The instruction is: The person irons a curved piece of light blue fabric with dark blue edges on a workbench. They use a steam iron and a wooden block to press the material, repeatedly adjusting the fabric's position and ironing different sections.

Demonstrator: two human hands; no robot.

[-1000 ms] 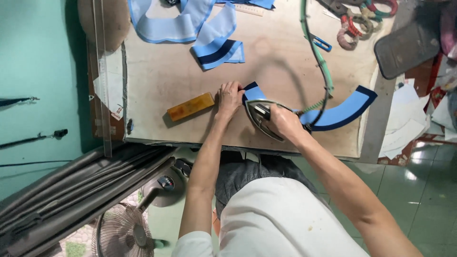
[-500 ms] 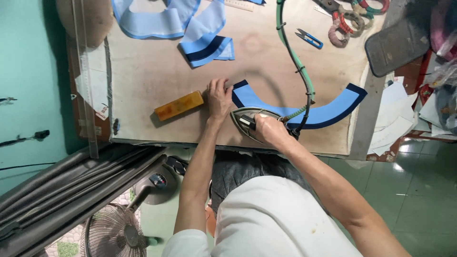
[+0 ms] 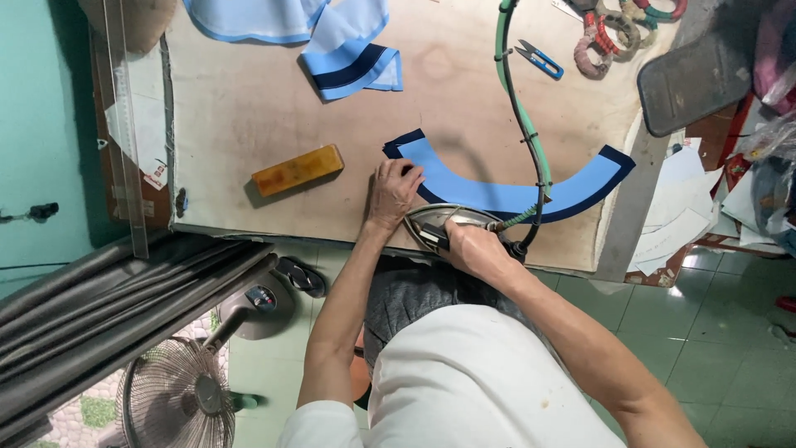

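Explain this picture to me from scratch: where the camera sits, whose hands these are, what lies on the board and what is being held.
The camera is worn on a person's head and looks straight down, so you see their own arms and lap. No machine is involved, only two bare hands. The right hand grips the handle of a metal clothes iron, whose green-wrapped cord runs up across the worn wooden board. The left hand presses flat on a curved light-blue fabric strip with dark navy edging. Also on the board: a yellow-brown rectangular block, folded blue cloth, small blue thread snips and scissors with cloth-wrapped handles.
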